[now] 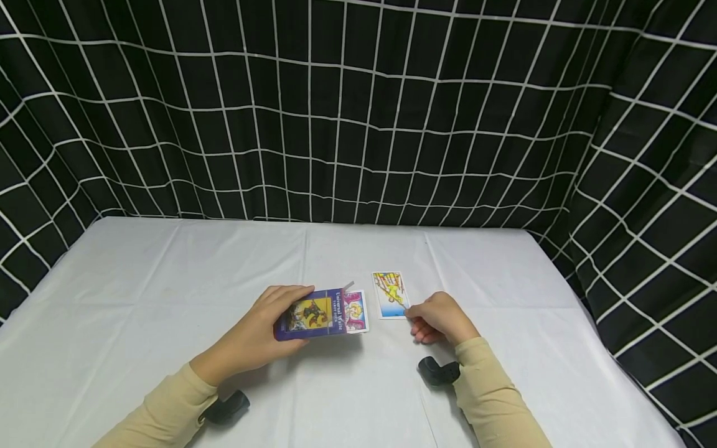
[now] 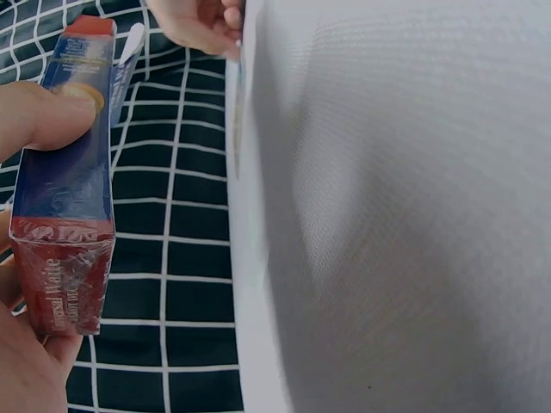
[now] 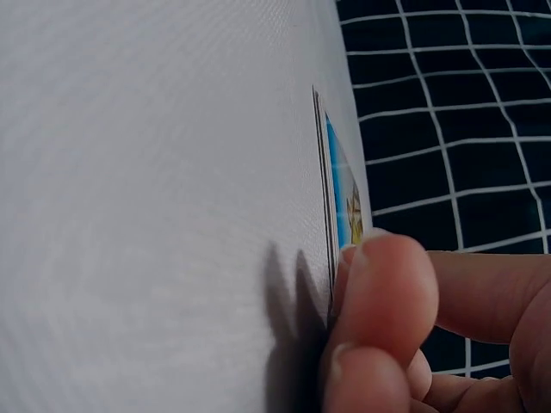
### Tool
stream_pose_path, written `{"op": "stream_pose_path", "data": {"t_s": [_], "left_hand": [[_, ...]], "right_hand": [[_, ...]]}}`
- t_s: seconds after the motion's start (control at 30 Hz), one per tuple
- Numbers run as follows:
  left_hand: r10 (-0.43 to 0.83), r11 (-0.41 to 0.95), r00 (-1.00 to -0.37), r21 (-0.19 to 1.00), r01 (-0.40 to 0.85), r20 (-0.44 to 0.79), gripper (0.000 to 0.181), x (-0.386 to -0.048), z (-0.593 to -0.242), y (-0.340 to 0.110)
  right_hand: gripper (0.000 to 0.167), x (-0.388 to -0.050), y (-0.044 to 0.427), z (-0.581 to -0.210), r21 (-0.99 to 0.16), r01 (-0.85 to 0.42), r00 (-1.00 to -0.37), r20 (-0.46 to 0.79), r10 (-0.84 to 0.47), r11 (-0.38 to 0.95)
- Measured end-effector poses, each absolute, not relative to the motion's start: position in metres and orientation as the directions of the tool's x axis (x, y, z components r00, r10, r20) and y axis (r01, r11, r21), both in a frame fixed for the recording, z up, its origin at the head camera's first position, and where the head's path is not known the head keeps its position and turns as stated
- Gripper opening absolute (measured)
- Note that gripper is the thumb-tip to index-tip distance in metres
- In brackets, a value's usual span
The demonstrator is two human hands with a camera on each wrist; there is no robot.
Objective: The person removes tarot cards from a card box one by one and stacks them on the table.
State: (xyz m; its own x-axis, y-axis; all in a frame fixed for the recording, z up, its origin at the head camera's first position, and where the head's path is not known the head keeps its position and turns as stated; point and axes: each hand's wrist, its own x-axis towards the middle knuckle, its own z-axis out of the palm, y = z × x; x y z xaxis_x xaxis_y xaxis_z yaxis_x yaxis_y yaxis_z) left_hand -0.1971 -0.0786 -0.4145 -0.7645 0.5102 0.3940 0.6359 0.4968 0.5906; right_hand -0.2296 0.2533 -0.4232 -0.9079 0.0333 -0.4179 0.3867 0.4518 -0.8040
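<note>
My left hand (image 1: 254, 333) grips a blue tarot card box (image 1: 313, 314) above the table, thumb on one side edge and fingers on the other. From the box's open right end a pink-patterned card (image 1: 355, 311) sticks out part way. In the left wrist view the box (image 2: 65, 181) shows its red end, wrapped in clear film. My right hand (image 1: 439, 317) pinches the near right corner of a tarot card (image 1: 390, 292) lying face up on the table. The right wrist view shows the fingers at the card's edge (image 3: 340, 194), close to the cloth; thin layers are visible there.
A white cloth (image 1: 168, 267) with fold creases covers the table. Black fabric with a white grid (image 1: 313, 112) stands behind it and at both sides. Dark wrist devices sit under the left sleeve (image 1: 226, 407) and beside the right sleeve (image 1: 439, 372).
</note>
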Motion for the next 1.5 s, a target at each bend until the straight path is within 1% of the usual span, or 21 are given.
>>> {"op": "stream_pose_path", "data": {"t_s": [0.5, 0.57, 0.67, 0.77, 0.83, 0.93, 1.03, 1.07, 1.13, 1.2, 1.3, 1.37, 1.5], "left_hand": [[0.516, 0.488, -0.759, 0.593, 0.641, 0.396, 0.076, -0.196, -0.415, -0.078], [0.516, 0.488, -0.758, 0.59, 0.643, 0.399, 0.076, -0.197, -0.416, -0.078], [0.518, 0.487, -0.757, 0.591, 0.644, 0.398, 0.077, -0.196, -0.416, -0.078], [0.516, 0.49, -0.762, 0.595, 0.637, 0.391, 0.078, -0.195, -0.415, -0.079], [0.512, 0.493, -0.768, 0.6, 0.63, 0.385, 0.079, -0.194, -0.414, -0.08], [0.509, 0.501, -0.774, 0.601, 0.623, 0.378, 0.079, -0.195, -0.413, -0.082], [0.511, 0.501, -0.764, 0.585, 0.638, 0.394, 0.078, -0.196, -0.414, -0.082], [0.512, 0.503, -0.762, 0.581, 0.64, 0.397, 0.078, -0.197, -0.414, -0.082], [0.512, 0.502, -0.757, 0.574, 0.647, 0.405, 0.078, -0.198, -0.415, -0.082], [0.514, 0.501, -0.754, 0.571, 0.651, 0.409, 0.078, -0.198, -0.415, -0.081], [0.517, 0.497, -0.75, 0.57, 0.655, 0.412, 0.078, -0.199, -0.415, -0.08], [0.517, 0.495, -0.749, 0.57, 0.656, 0.413, 0.078, -0.199, -0.415, -0.08], [0.52, 0.492, -0.747, 0.569, 0.659, 0.415, 0.078, -0.198, -0.414, -0.08]], "right_hand": [[0.021, -0.228, 0.256, -0.422, -0.803, 0.394, -0.903, -0.429, 0.026, 0.448], [0.022, -0.228, 0.258, -0.422, -0.808, 0.389, -0.909, -0.414, 0.044, 0.442], [0.025, -0.229, 0.258, -0.418, -0.799, 0.356, -0.932, -0.339, 0.126, 0.486], [0.033, -0.23, 0.253, -0.412, -0.737, 0.318, -0.948, -0.251, 0.197, 0.596], [0.041, -0.233, 0.248, -0.408, -0.677, 0.298, -0.954, -0.221, 0.2, 0.672], [0.05, -0.241, 0.237, -0.404, -0.623, 0.271, -0.962, -0.202, 0.183, 0.734], [0.053, -0.252, 0.228, -0.404, -0.595, 0.254, -0.967, -0.183, 0.179, 0.762], [0.051, -0.256, 0.225, -0.404, -0.585, 0.256, -0.966, -0.184, 0.181, 0.77], [0.055, -0.261, 0.22, -0.404, -0.545, 0.273, -0.96, -0.203, 0.191, 0.793], [0.061, -0.264, 0.216, -0.405, -0.513, 0.293, -0.953, -0.225, 0.203, 0.807], [0.081, -0.267, 0.21, -0.407, -0.459, 0.323, -0.942, -0.245, 0.232, 0.828], [0.087, -0.267, 0.205, -0.408, -0.442, 0.328, -0.94, -0.237, 0.243, 0.835], [0.087, -0.266, 0.197, -0.41, -0.406, 0.349, -0.934, -0.224, 0.278, 0.845]]}}
